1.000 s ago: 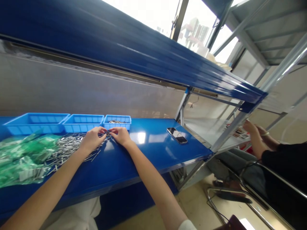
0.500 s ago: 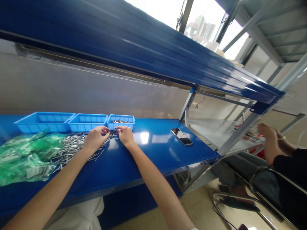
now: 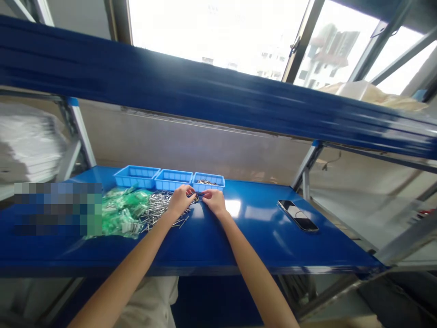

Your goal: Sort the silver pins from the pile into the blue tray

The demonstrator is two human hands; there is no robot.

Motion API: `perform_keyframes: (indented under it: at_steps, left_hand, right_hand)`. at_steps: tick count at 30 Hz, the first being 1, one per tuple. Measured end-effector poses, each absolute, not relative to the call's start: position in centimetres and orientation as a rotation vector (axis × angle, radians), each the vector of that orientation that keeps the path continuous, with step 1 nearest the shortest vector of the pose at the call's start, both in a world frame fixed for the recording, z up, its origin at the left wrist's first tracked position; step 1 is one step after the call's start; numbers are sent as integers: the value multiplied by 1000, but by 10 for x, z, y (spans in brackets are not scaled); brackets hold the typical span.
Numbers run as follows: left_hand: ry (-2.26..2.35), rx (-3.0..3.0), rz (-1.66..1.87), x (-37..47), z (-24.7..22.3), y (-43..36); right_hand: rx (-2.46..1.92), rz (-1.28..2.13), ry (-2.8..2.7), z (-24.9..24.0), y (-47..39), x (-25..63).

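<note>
A pile of thin metal rods (image 3: 157,207) lies on the blue table. My left hand (image 3: 182,199) is over the pile's right edge, its thumb and fingers closed on something too small to make out. Just to its right, my right hand (image 3: 214,200) has its fingers pressed together, and what they hold is hidden. Both hands are in front of the right blue bin (image 3: 218,183), which has small metal pieces in it. The middle blue bin (image 3: 173,179) and the left blue bin (image 3: 136,176) stand beside it in a row.
Green plastic bags (image 3: 124,209) lie left of the rods. A phone (image 3: 298,216) rests on the right part of the table. The blue shelf beam (image 3: 211,100) crosses above the bins. White wrapped stacks (image 3: 30,141) stand at far left.
The view has swung left, so the table contents appear farther right and the other person at the right is out of view. My hands keep nearly the same pose near the right bin.
</note>
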State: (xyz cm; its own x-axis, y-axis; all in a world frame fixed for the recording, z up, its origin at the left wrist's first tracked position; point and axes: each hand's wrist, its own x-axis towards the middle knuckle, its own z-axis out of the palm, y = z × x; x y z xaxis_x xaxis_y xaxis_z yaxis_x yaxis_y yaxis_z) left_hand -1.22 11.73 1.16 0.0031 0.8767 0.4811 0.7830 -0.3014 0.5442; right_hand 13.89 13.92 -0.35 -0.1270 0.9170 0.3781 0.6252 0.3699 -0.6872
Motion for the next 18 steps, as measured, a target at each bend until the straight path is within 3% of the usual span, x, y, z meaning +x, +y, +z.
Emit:
perform_keyframes:
  at_steps: [12,18]
  left_hand:
    - [1646,2212,1139,-12,8,119]
    - [1633,2218,1072,-10,8,114]
  right_hand:
    - [-1268,521,-1752,-11,144,139]
    - [-1117,740,-1608,-15,147,138]
